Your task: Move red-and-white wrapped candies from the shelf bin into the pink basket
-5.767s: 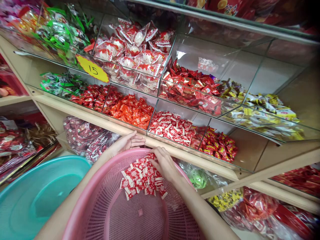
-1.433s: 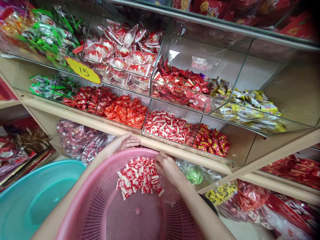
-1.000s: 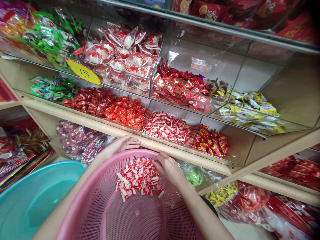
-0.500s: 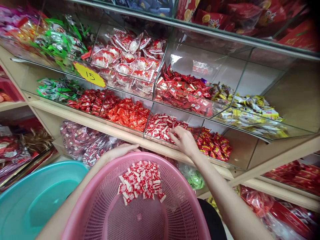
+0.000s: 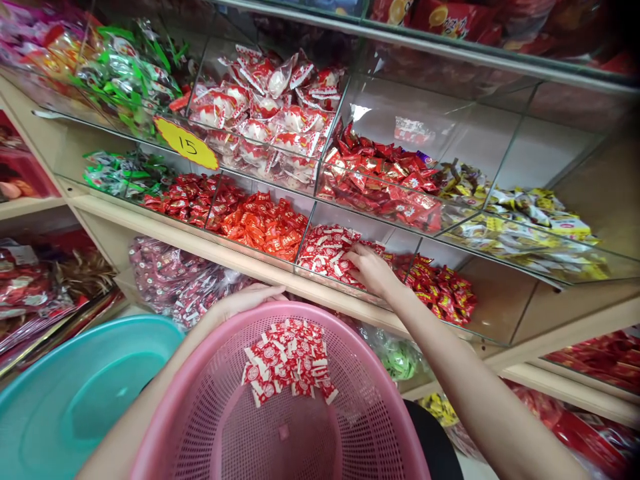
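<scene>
Low on my left, a teal basin (image 5: 115,373); just beyond it I note a bag of maroon-wrapped sweets (image 5: 165,273). Yellow tag (image 5: 187,143) marked 15. Upper row, left to right, I see green-wrapped sweets (image 5: 125,80), round red-and-white packets (image 5: 270,120), glossy red packets (image 5: 380,173), yellow-and-white packets (image 5: 545,213). Lower row: orange-red packets (image 5: 265,227); farther right, red packets with yellow print (image 5: 445,290). Beneath, a clear bag (image 5: 400,360) showing green.
</scene>
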`<move>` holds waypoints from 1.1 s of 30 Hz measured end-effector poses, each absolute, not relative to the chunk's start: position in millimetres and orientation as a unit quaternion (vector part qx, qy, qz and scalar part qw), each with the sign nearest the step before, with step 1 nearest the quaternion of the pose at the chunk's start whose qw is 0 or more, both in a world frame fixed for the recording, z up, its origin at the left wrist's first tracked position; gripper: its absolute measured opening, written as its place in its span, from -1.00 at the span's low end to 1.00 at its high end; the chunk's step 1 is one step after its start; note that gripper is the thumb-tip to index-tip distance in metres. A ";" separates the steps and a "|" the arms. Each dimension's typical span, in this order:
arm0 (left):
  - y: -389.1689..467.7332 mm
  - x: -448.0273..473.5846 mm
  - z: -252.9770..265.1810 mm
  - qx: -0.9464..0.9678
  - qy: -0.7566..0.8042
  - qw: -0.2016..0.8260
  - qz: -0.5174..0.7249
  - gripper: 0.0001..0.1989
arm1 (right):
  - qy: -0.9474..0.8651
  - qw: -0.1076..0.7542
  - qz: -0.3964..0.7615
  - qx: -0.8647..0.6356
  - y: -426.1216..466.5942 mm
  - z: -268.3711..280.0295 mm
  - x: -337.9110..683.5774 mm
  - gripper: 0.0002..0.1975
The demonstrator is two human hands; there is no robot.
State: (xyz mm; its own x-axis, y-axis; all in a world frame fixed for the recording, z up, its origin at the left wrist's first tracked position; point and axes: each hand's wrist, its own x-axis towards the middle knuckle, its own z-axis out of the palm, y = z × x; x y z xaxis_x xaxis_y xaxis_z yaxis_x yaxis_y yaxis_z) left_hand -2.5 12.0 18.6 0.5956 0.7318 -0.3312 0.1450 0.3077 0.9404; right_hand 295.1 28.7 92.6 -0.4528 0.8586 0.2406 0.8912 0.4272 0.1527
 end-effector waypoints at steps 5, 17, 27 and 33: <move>5.1 -0.6 28.9 0.560 0.417 0.686 0.206 -0.50 | -0.833 0.120 -0.126 -0.525 17.6 109.6 304.0 -0.77; 6.4 -2.2 29.9 0.611 0.421 0.637 0.208 -0.48 | -0.855 0.217 0.180 -0.436 -52.1 57.6 210.5 -0.76; 3.2 -0.8 34.6 0.622 0.422 0.628 0.202 -0.53 | -0.820 0.231 0.224 -0.473 -56.2 37.7 215.1 -0.69; 2.2 0.2 36.9 0.626 0.427 0.617 0.211 -0.56 | -0.861 0.181 0.217 -0.422 -73.6 24.7 208.8 -0.72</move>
State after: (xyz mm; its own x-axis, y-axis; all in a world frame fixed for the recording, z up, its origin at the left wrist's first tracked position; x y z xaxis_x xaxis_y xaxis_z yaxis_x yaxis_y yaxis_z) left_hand 0.2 2.2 36.9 0.5467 0.7949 -0.2630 0.2746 0.1265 0.9532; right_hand 208.8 -73.6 24.7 -0.5781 0.8057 0.1287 0.6485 0.5495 -0.5267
